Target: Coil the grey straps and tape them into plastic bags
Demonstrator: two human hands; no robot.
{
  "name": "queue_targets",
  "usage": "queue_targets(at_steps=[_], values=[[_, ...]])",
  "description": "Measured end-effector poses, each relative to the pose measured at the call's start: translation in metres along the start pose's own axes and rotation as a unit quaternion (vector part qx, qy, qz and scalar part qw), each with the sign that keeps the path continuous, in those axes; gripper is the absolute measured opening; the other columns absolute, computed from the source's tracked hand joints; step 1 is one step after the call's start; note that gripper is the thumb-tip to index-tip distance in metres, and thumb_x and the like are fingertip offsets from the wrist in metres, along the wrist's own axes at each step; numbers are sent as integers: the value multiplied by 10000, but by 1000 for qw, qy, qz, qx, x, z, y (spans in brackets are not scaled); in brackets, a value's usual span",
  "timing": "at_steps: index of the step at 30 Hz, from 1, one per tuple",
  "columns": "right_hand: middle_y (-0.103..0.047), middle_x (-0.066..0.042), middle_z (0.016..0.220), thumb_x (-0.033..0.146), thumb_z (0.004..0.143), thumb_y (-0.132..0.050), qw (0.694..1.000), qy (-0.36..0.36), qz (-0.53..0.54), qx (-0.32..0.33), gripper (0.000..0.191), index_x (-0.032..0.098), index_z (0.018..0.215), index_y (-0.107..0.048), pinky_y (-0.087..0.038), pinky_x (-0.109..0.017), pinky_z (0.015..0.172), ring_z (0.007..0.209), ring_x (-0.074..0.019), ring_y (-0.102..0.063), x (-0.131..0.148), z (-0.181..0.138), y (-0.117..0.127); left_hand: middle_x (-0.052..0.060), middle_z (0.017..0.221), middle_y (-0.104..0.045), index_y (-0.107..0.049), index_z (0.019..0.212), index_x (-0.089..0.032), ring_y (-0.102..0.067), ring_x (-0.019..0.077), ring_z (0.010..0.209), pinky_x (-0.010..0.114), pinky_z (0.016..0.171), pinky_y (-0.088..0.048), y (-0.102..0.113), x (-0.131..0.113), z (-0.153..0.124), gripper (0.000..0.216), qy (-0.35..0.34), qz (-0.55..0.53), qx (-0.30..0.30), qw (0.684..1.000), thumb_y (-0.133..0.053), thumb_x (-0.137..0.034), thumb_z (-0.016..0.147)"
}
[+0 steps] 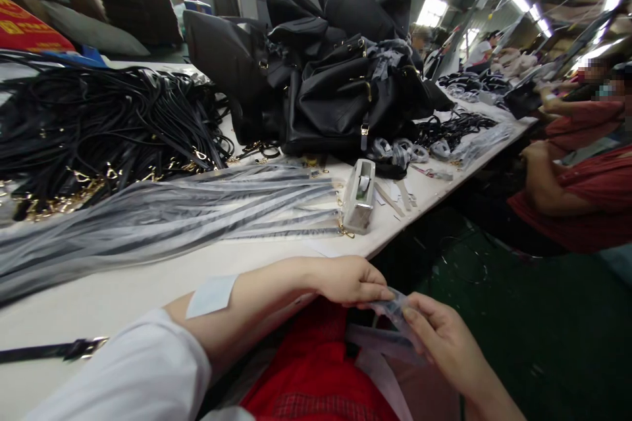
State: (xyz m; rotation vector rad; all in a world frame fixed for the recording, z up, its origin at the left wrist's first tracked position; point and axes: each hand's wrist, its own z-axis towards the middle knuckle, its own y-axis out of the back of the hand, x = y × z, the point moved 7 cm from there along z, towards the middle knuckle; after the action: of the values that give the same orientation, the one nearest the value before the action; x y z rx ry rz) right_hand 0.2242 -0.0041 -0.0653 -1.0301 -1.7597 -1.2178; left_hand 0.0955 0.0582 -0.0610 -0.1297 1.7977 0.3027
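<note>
My left hand reaches across my lap and pinches one end of a translucent plastic sleeve. A little to its right, my right hand grips the same sleeve between thumb and fingers. The sleeve is bunched between the two hands, just off the table's front edge, and part of it hangs over my lap. Whether anything lies inside it I cannot tell. Nearest on the white table is a tape dispenser. Beside it lie several plastic-sleeved straps with gold clasps at their right ends.
Black straps with gold hooks are heaped at the left. Black bags are piled at the back. A black strap with a buckle lies at the lower left. At the right sits a person in a red shirt.
</note>
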Motion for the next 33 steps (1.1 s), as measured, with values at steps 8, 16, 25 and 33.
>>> queue_targets(at_steps=[8,16,25,33], values=[[-500,27,620,452,877,-618,994,4,-97,47,344,152,713,-651,-327,-215,521,563,-111,-419,-5,-5,8,-59,555,-460,-575,705,-155,-401,62,515,185,531,-343,14,-7,-9,356,-30,51,28,998,-535,-418,941],[-567,6,672,461,879,-612,989,22,-140,31,354,150,719,-668,-373,-220,573,638,-144,-500,-10,-8,17,-60,587,-489,-602,771,-178,-430,67,481,185,475,-352,16,0,-16,371,19,44,68,997,-602,-533,876],[-458,14,628,603,957,-373,989,37,-138,31,552,173,658,-545,-367,-224,559,597,-138,-445,-4,-8,30,-50,577,-538,-603,758,-192,-473,78,447,182,436,-385,17,11,-16,476,64,-32,87,994,-670,-663,760],[-624,-25,695,686,792,-599,987,118,-106,11,495,198,817,-682,-440,-259,569,636,-186,-575,17,3,29,-22,461,-508,-657,736,-151,-418,86,310,191,308,-290,-25,-29,-16,472,-42,-306,148,940,-685,-621,772]])
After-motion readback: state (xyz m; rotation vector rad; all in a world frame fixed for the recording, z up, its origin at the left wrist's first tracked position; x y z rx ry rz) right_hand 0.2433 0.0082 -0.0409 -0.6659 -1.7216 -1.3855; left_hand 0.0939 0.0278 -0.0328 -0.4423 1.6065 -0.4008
